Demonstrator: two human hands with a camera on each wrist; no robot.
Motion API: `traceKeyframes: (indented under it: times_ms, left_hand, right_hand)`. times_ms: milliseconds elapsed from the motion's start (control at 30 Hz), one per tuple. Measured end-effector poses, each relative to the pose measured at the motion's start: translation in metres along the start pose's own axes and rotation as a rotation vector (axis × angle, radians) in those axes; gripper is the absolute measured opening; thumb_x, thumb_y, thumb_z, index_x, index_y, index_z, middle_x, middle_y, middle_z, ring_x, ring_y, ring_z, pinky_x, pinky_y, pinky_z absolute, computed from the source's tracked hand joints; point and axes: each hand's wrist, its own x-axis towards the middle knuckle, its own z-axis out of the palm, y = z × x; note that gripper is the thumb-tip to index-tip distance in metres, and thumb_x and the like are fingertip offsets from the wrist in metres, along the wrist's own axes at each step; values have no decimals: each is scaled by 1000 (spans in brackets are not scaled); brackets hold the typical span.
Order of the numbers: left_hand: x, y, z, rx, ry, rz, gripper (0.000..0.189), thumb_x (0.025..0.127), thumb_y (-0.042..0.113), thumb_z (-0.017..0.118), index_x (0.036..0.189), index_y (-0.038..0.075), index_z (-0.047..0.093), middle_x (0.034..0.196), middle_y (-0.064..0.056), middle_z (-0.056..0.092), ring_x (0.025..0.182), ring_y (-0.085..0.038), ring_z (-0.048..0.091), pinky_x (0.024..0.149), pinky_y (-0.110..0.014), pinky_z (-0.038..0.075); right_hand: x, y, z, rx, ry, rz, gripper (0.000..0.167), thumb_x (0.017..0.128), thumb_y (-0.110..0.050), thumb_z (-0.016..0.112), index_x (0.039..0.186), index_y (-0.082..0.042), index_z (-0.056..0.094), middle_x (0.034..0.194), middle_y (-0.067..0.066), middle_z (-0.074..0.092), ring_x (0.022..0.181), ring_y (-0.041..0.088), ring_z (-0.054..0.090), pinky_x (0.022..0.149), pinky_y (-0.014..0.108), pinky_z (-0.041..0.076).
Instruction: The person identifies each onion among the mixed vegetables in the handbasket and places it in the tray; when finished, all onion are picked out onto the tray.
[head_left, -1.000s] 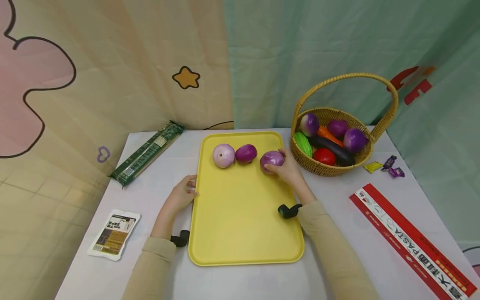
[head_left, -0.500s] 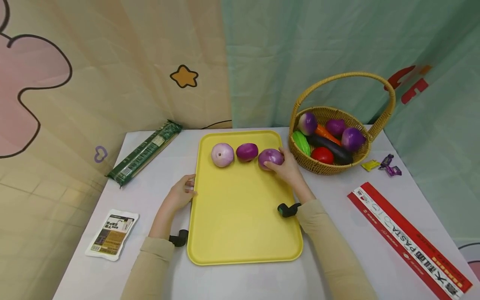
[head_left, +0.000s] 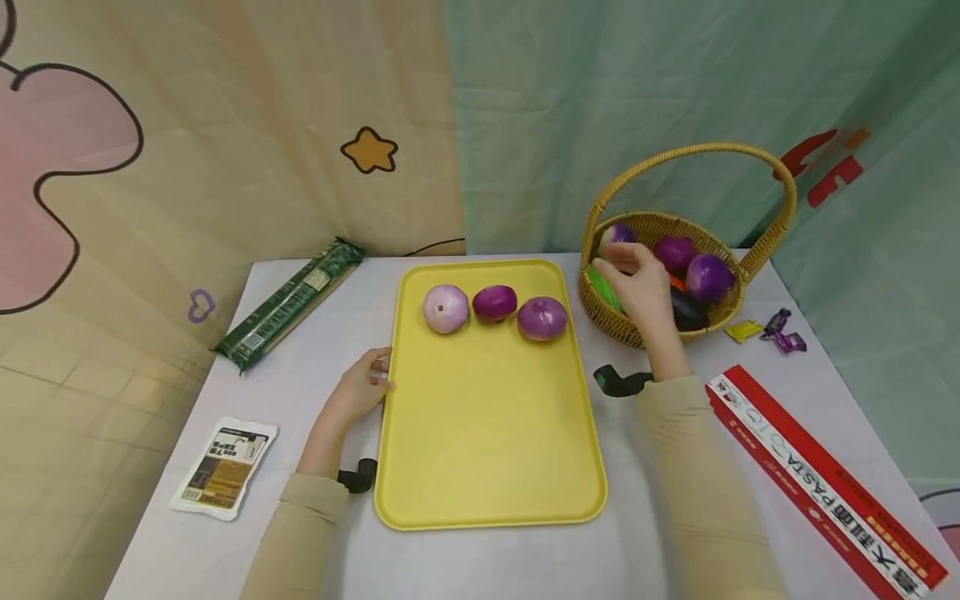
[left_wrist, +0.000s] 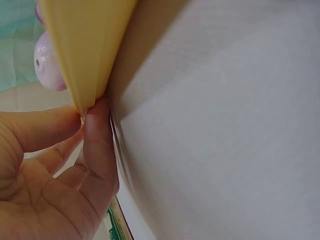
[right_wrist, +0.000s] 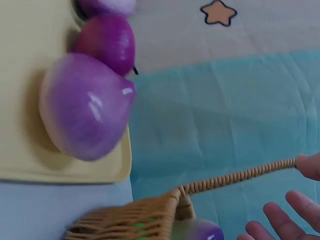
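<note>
My left hand [head_left: 362, 388] pinches the left rim of the yellow tray [head_left: 491, 433] between thumb and fingers, close up in the left wrist view. Three purple onions lie in a row near the tray's far end: a pale one [head_left: 446, 308], a small dark one [head_left: 494, 303] and a glossy one [head_left: 542, 318]. Above the wicker basket [head_left: 622, 331] hovers my right hand [head_left: 643, 287], its fingers bent loosely and nothing held. It covers part of the vegetables: an eggplant [head_left: 688, 312], a green vegetable [head_left: 604, 287] and purple round ones [head_left: 709, 277] show around it.
Right of the tray lie a red pasta box [head_left: 825, 479] and small wrapped candies [head_left: 742, 331]. A green packet [head_left: 292, 304] and a white-edged pouch [head_left: 225, 468] lie to the left. The basket's tall handle [head_left: 701, 150] arches over its opening.
The right hand first slid the glossy onion left, beside the small dark one, then let go. It has since moved right and up over the basket. The left hand stays at the tray's rim.
</note>
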Motion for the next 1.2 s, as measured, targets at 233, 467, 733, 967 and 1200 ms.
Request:
traceKeyframes:
  times_ms: [233, 467, 733, 967, 1200]
  left_hand:
    - [0, -1, 0, -17, 6, -7, 59, 95, -3, 55, 150, 0, 33, 133, -25, 49, 116, -38, 56, 83, -34, 55]
    - [0, -5, 1, -3, 8, -3, 59, 94, -3, 55, 150, 0, 34, 132, -25, 50, 116, -38, 57, 85, -36, 56]
    - [0, -5, 1, -18, 14, 4, 59, 94, -4, 55, 149, 0, 35, 131, -26, 50, 115, -38, 57, 83, -35, 56]
    - [0, -4, 2, -40, 13, -8, 59, 94, -4, 55, 149, 1, 35, 130, -25, 49, 113, -36, 57, 81, -33, 57]
    - [0, -3, 0, -21, 12, -10, 59, 94, -2, 56, 150, 2, 35, 132, -23, 50, 115, -36, 57, 83, -35, 57]
  right_hand:
    - [45, 3, -21, 24, 84, 108, 62, 93, -37, 66, 142, -5, 48, 142, 18, 51, 131, 31, 47, 112, 42, 40]
    - [68, 25, -10, 88, 71, 224, 78, 91, -38, 67, 151, -5, 30, 153, 18, 36, 140, 29, 37, 118, 40, 33]
    - [73, 43, 3, 171, -11, 313, 80, 94, -31, 61, 156, -7, 17, 159, 17, 25, 143, 31, 34, 114, 47, 39]
    - [76, 46, 8, 186, 3, 337, 77, 94, -31, 62, 155, -9, 19, 159, 16, 26, 138, 32, 40, 108, 48, 45]
    - [77, 39, 4, 221, 22, 343, 78, 94, -31, 61, 154, -6, 18, 158, 17, 25, 139, 29, 38, 111, 44, 43]
